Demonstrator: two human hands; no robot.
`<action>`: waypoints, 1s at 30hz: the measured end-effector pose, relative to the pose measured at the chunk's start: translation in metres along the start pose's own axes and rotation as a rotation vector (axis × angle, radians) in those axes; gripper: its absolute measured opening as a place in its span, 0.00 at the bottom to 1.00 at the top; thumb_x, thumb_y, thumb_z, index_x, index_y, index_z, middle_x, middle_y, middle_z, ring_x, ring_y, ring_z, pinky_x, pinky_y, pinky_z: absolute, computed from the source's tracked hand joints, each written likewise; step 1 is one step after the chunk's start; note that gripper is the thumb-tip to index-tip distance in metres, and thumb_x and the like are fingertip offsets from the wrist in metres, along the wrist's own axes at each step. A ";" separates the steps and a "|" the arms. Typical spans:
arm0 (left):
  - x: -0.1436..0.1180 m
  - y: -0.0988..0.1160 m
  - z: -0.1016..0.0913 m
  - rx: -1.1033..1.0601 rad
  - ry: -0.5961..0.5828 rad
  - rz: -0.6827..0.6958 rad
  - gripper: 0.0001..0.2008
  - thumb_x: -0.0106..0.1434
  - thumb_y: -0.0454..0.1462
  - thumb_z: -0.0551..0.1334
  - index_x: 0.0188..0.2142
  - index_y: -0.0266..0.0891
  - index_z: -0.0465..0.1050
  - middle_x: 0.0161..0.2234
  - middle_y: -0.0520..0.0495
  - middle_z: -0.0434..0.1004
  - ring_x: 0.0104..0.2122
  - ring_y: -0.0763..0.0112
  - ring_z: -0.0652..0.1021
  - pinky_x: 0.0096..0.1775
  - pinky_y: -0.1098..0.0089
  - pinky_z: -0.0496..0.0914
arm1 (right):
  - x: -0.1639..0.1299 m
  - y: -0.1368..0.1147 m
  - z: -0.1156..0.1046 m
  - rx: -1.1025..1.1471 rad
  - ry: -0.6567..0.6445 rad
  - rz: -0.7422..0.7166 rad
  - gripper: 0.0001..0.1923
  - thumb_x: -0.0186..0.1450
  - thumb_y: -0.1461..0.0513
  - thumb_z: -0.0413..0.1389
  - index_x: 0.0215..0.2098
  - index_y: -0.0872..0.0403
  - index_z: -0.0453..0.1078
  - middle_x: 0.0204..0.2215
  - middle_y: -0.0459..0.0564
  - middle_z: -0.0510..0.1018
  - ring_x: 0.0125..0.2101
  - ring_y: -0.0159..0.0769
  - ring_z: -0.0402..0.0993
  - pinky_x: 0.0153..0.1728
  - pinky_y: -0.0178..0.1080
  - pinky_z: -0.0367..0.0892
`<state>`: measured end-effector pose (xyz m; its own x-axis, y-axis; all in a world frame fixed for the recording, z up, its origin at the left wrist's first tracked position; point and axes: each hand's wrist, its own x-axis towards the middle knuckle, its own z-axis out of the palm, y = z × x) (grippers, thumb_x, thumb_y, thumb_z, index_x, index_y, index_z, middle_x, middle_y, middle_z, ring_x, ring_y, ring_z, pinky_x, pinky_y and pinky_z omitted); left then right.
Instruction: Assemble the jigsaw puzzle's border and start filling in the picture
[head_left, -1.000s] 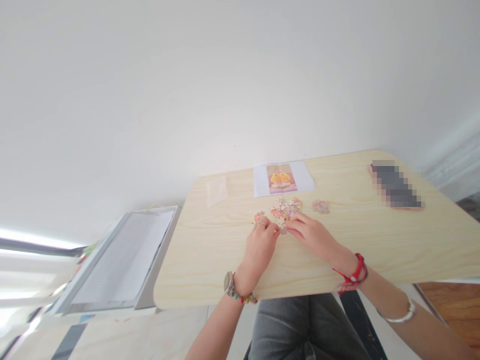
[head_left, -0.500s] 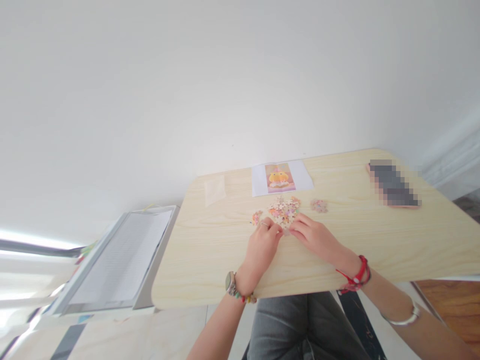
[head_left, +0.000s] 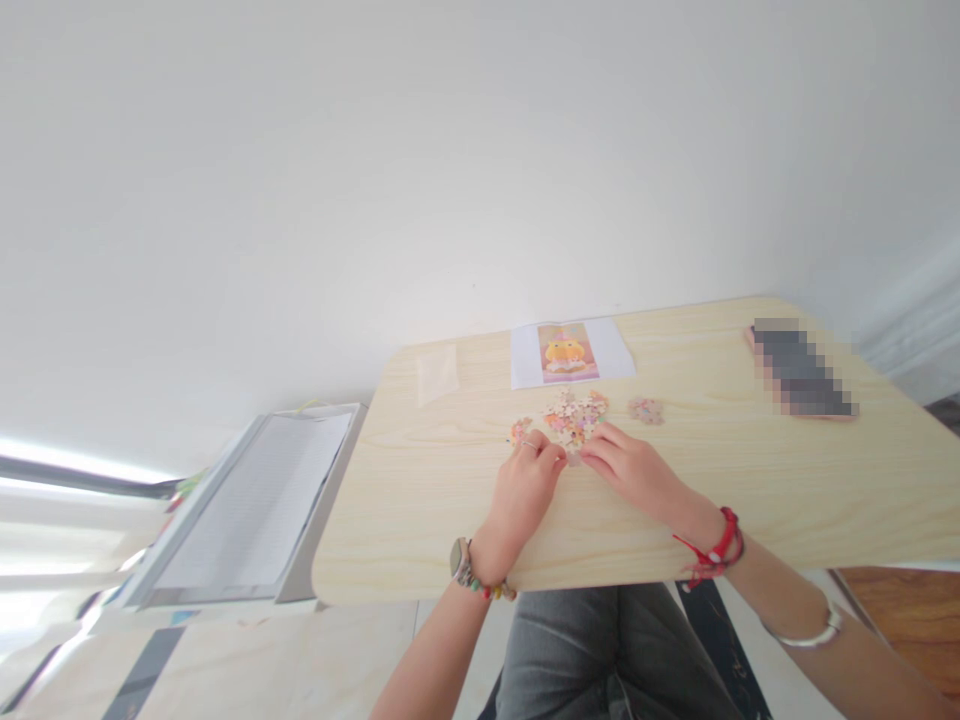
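Note:
A loose pile of small jigsaw puzzle pieces lies on the table, mostly pale with some pink and orange ones. At its near edge, my left hand is closed in a pinch, with a ring on one finger. Facing it from the right, my right hand is pinched too. A small pale puzzle piece shows between the two sets of fingertips, partly hidden by them. Just beyond my left knuckles sits a smaller group of orange pieces. Pinkish pieces form another cluster to the right.
Behind the pile, a white sheet with a printed yellow character picture lies near the wall. A clear plastic bag is at the back left of the wooden table. A blurred-out phone lies far right. Papers rest on a stand at left.
The view has shifted slightly, so the table and its things appear a little further right. Both hands keep nearly the same pinched pose at the pile's near edge.

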<state>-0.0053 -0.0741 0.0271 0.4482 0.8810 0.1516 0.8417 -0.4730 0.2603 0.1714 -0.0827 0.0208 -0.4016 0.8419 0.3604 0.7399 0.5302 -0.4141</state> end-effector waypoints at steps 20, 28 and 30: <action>0.087 0.072 0.034 0.089 -0.058 0.212 0.10 0.63 0.26 0.51 0.37 0.34 0.69 0.38 0.41 0.66 0.42 0.62 0.70 0.39 0.64 0.70 | -0.034 0.102 -0.036 -0.007 0.054 0.167 0.10 0.65 0.62 0.48 0.39 0.52 0.70 0.33 0.50 0.71 0.35 0.36 0.71 0.38 0.42 0.69; 0.048 0.040 0.002 0.101 -0.051 0.069 0.07 0.62 0.29 0.53 0.37 0.37 0.69 0.38 0.42 0.66 0.42 0.61 0.70 0.40 0.63 0.70 | -0.044 0.084 -0.037 -0.028 0.125 0.234 0.13 0.65 0.62 0.46 0.43 0.49 0.69 0.36 0.50 0.70 0.36 0.37 0.71 0.38 0.43 0.70; 0.030 0.028 -0.004 0.078 -0.033 -0.003 0.06 0.62 0.30 0.55 0.38 0.37 0.69 0.38 0.43 0.67 0.40 0.62 0.71 0.40 0.64 0.70 | -0.045 0.071 -0.036 -0.006 0.110 0.207 0.12 0.65 0.62 0.46 0.41 0.49 0.70 0.36 0.50 0.71 0.37 0.37 0.71 0.39 0.42 0.70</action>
<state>0.0307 -0.0612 0.0428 0.4544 0.8828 0.1192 0.8633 -0.4694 0.1854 0.2609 -0.0864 0.0052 -0.1800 0.9164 0.3576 0.8038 0.3466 -0.4835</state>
